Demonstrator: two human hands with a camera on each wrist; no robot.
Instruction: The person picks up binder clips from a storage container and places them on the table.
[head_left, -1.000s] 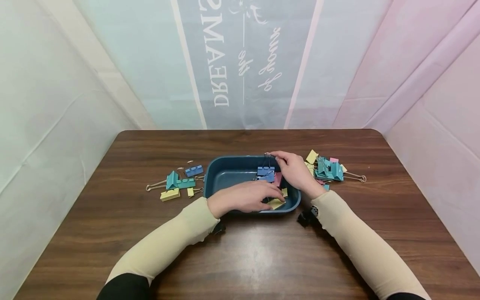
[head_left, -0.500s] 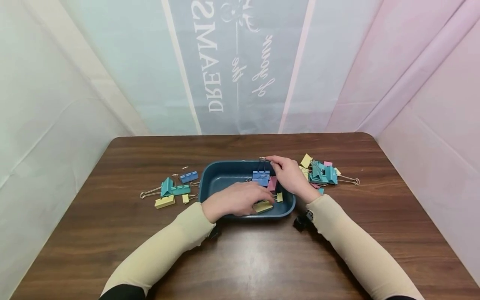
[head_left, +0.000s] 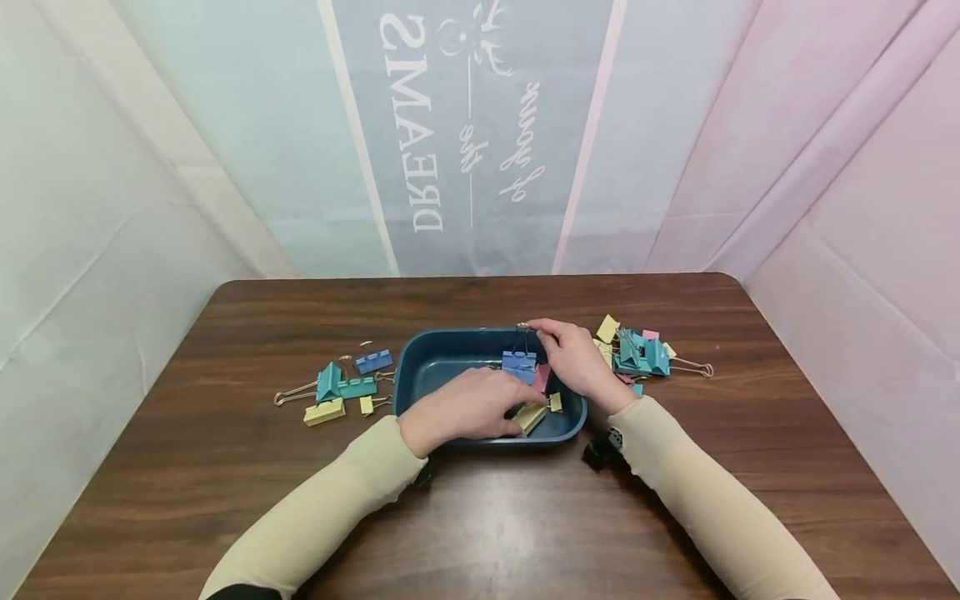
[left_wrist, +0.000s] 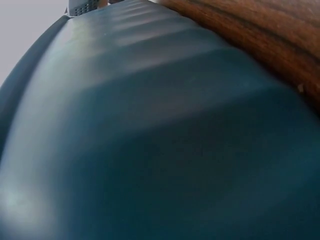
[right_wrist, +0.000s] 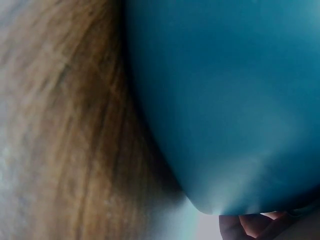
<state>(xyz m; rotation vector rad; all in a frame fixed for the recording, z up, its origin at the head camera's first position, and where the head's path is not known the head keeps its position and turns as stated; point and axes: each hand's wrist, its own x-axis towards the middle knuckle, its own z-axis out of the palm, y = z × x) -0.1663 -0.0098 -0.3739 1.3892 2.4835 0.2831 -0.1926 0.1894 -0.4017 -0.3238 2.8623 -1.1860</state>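
In the bin (head_left: 427, 377), near its front, our left hand (head_left: 474, 407) had its fingers curled round a yellow clip (head_left: 531, 419); a square pinch on the body seemed steadiest. Our right hand (head_left: 575, 358) met the bin's far rim; whether its fingers gripped, we couldn't tell.

Brown wooden table (head_left: 150, 475); lettered backdrop (head_left: 491, 242) behind

Both forearms (head_left: 318, 504) reach forward, left fingers (head_left: 531, 396) bent, right fingers (head_left: 542, 323) curled.
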